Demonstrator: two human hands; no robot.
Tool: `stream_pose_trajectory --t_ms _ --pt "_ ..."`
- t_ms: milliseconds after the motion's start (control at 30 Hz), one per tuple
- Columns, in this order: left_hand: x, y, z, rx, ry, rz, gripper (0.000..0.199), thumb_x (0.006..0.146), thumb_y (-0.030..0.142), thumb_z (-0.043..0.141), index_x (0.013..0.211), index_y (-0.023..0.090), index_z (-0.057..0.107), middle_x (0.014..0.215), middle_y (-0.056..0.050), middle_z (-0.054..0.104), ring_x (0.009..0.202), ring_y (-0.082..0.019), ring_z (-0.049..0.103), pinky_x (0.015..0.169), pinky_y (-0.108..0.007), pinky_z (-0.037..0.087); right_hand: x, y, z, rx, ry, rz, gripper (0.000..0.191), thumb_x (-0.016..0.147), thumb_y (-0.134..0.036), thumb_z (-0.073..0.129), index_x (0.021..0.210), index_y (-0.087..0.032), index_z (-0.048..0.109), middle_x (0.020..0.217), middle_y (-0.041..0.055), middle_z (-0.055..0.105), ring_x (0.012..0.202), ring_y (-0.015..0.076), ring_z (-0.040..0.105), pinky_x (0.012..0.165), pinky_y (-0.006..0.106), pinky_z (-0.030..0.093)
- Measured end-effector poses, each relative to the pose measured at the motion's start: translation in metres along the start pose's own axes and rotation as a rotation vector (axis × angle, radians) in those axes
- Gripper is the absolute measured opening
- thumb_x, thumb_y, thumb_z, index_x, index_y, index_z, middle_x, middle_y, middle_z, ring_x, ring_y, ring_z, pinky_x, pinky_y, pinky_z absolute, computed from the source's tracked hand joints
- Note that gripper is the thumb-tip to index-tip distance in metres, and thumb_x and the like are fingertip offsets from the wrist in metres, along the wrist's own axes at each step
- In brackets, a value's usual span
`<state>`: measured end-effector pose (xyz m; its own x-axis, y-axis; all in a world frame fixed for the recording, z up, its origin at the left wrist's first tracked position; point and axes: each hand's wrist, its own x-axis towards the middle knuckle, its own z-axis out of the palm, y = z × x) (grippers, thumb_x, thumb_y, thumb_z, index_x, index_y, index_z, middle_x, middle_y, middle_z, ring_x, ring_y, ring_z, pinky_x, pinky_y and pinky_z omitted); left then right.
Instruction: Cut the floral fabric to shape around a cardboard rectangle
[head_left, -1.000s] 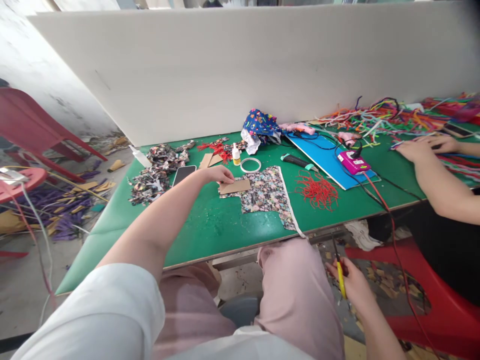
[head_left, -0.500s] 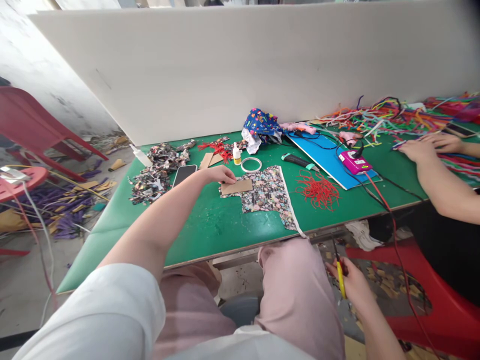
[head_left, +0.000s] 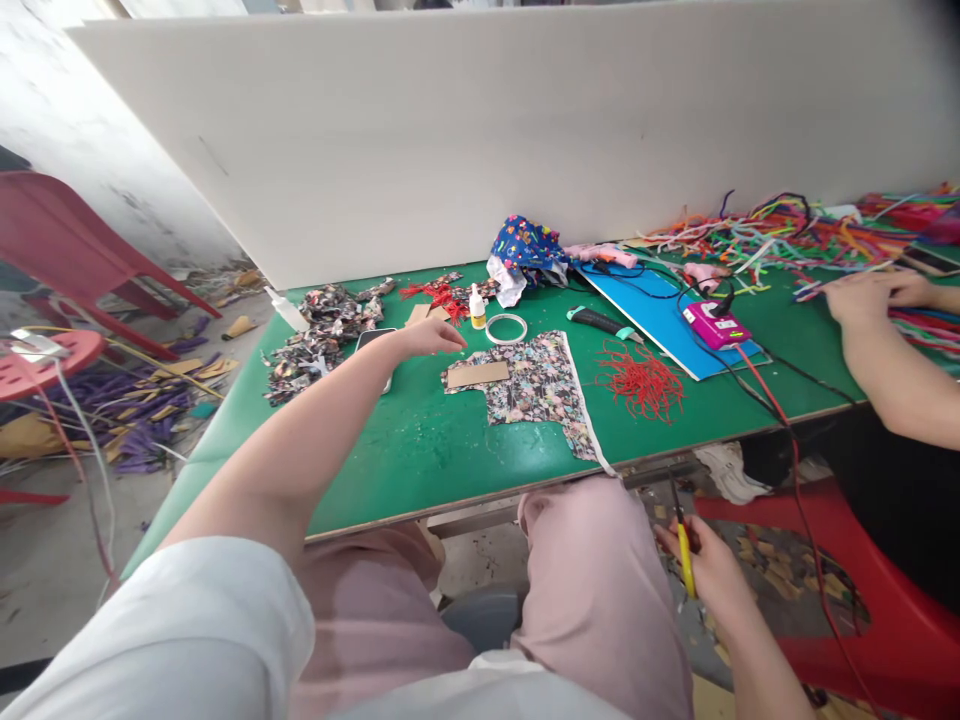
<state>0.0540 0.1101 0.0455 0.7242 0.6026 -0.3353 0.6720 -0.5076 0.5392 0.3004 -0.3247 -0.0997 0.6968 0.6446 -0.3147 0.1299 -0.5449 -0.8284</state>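
Observation:
A patterned fabric piece (head_left: 536, 385) with a white edge strip lies flat on the green table (head_left: 420, 450). On its left arm rests a brown cardboard strip (head_left: 478, 375). Just above and left of the cardboard, my left hand (head_left: 439, 338) hovers with its fingers bent close together; whether anything tiny is between them cannot be made out. Below the table edge, beside my knee, my right hand (head_left: 701, 560) is wrapped round yellow-handled scissors (head_left: 685, 555), blades pointing up. A white tape ring (head_left: 506, 329) and a small glue bottle (head_left: 477, 307) stand behind the fabric.
Crumpled fabric (head_left: 322, 335), a phone (head_left: 375, 340) and a white bottle (head_left: 286, 309) are at the left. Red cords (head_left: 641, 382), a cutter (head_left: 602, 323), a blue board (head_left: 652, 320) and a pink power box (head_left: 716, 325) lie right. Another person's hands touch colourful strips.
My left hand has let go of the cardboard strip and lifted slightly up and left. The strip stays on the fabric. My right hand still holds the scissors.

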Motion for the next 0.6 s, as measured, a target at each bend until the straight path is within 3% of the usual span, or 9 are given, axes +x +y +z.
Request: stream_pose_trajectory --t_ms 300,600 --pt "-0.015 -0.008 0.02 0.236 0.204 0.03 0.03 0.077 0.021 0.044 0.096 0.017 0.066 0.103 -0.006 0.066 0.098 -0.022 0.057 0.086 -0.031 0.042 -0.007 0.001 -0.001 0.092 -0.044 0.041 0.035 0.059 -0.042 0.067 0.081 -0.021 0.05 0.071 -0.0013 0.06 0.069 0.0168 0.056 0.067 0.027 0.044" --pt "-0.039 0.01 0.061 0.286 0.355 0.243 0.036 0.079 0.009 0.035 0.097 0.018 0.065 0.104 -0.005 0.062 0.096 -0.018 0.056 0.088 -0.03 0.042 -0.015 -0.03 -0.002 0.149 0.021 0.036 0.035 0.063 -0.047 0.064 0.079 -0.022 0.047 0.069 -0.0033 0.051 0.062 0.0127 0.051 0.059 0.024 0.044"
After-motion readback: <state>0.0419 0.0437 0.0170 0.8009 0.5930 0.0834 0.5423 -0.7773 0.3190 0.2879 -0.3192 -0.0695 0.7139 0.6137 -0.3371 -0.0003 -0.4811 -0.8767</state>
